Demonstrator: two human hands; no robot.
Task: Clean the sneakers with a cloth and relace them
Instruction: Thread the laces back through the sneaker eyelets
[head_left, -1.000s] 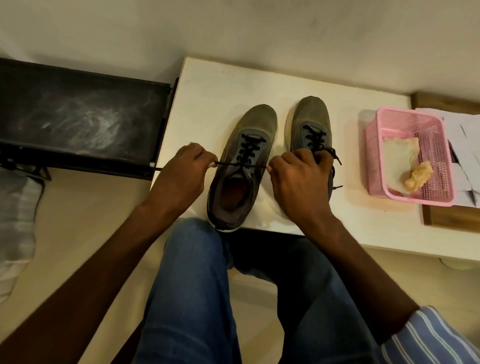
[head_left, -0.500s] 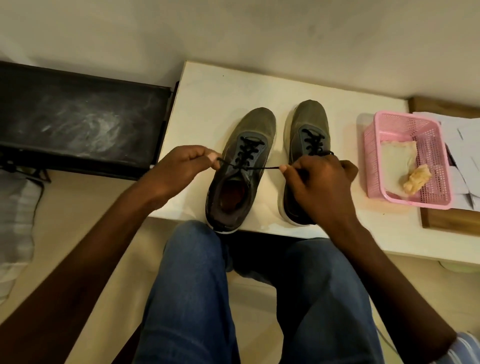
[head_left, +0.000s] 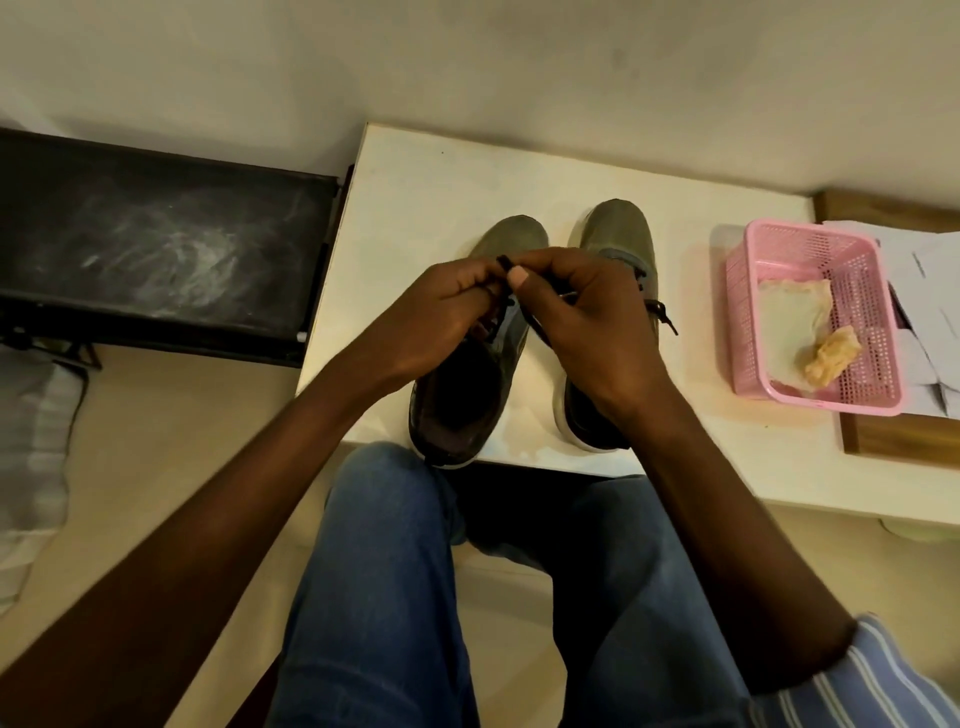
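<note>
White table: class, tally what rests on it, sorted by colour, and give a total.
Grey-green: 2, the left sneaker and the right sneaker.
Pink: 1, the basket, standing partly on the table's right part and partly on a wooden board.
Total: 3.
Inside the basket, not counted: a pale cloth and a yellowish wad.

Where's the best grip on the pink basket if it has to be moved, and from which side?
Take the pink basket by its left long rim, coming from above on the sneaker side. That rim is bare and faces open white table. The far and right sides butt against papers, and the cloth and yellow wad lie inside, so keep it level.
</note>
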